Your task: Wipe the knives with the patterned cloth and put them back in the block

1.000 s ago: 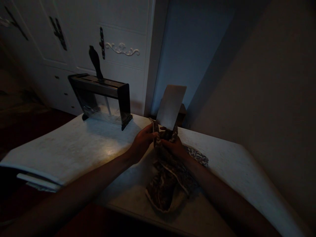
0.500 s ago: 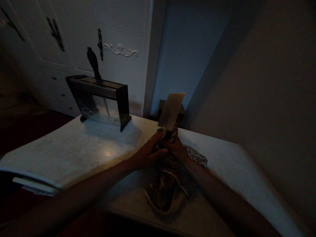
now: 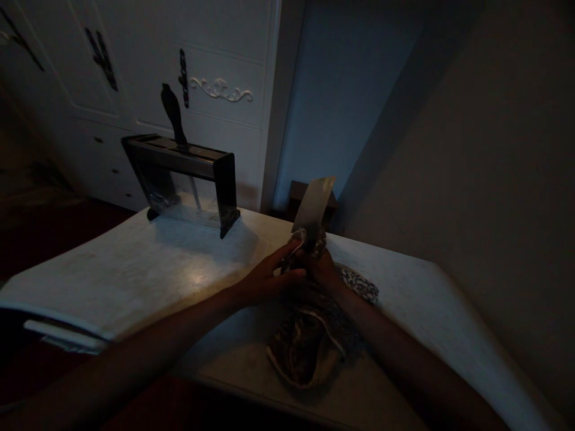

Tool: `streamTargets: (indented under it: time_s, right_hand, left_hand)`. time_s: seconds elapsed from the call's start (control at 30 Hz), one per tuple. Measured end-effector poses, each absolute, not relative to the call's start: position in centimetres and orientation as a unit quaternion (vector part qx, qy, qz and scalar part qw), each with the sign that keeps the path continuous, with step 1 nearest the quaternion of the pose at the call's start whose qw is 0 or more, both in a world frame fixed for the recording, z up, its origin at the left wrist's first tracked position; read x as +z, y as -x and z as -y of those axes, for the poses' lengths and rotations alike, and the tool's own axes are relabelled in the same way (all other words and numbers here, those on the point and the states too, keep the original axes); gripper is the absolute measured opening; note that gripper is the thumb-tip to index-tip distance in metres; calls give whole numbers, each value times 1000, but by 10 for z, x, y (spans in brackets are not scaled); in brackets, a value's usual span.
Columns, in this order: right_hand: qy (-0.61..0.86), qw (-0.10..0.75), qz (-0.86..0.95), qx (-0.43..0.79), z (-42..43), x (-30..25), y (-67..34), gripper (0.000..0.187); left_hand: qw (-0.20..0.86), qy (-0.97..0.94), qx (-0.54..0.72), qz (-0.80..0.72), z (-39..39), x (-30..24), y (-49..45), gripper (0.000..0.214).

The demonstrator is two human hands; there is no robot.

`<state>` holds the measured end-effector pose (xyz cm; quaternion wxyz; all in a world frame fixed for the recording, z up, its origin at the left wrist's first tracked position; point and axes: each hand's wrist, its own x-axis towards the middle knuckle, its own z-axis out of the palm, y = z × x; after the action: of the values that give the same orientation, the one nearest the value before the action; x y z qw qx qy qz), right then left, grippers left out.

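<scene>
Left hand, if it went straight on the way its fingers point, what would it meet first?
The left hand would probably first meet the patterned cloth, which it seems to touch, beside the broad blade; the right hand looks next, though depth is unclear.

a black-framed, clear-sided holder (image 3: 179, 157), a contoured black handle (image 3: 172, 112) rising from its top, stands on a pale, mottled tabletop (image 3: 135, 269) before a white panelled cupboard (image 3: 227, 36) with dark metal handles (image 3: 184, 79).
</scene>
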<state>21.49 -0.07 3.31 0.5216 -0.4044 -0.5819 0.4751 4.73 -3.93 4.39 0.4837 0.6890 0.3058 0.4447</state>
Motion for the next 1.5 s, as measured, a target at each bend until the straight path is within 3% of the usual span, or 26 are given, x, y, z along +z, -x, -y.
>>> streamTargets:
  time_s: [0.27, 0.43, 0.6, 0.7, 0.87, 1.03, 1.17, 1.37, 1.5]
  right_hand:
    - [451, 561, 517, 464, -7, 30, -220, 61]
    - [462, 584, 484, 460, -16, 28, -223, 60]
    - [452, 591, 467, 478, -15, 29, -222, 61]
    - [445, 585, 468, 491, -13, 30, -222, 59]
    - [436, 596, 500, 452, -13, 29, -222, 53]
    - [414, 588, 541, 436, -10, 31, -220, 45]
    - [403, 593, 543, 438, -7, 32, -217, 42]
    - [354, 586, 576, 446, -2, 35, -214, 42]
    - [339, 568, 611, 436, 1, 35, -215, 46]
  left_hand:
    - [419, -767, 407, -266, 41, 45, -47, 69]
    - [334, -829, 375, -247, 39, 41, -45, 50]
    - [321, -813, 394, -284, 42, 48, -45, 28]
    - [294, -781, 416, -360, 43, 52, -46, 33]
    - [136, -710, 539, -432, 37, 57, -41, 22]
    - [-13, -714, 607, -350, 41, 62, -35, 13]
    - [45, -784, 538, -308, 47, 61, -46, 19]
    - [185, -804, 371, -427, 41, 45, -64, 31]
    - [226, -789, 345, -457, 39, 39, -66, 36]
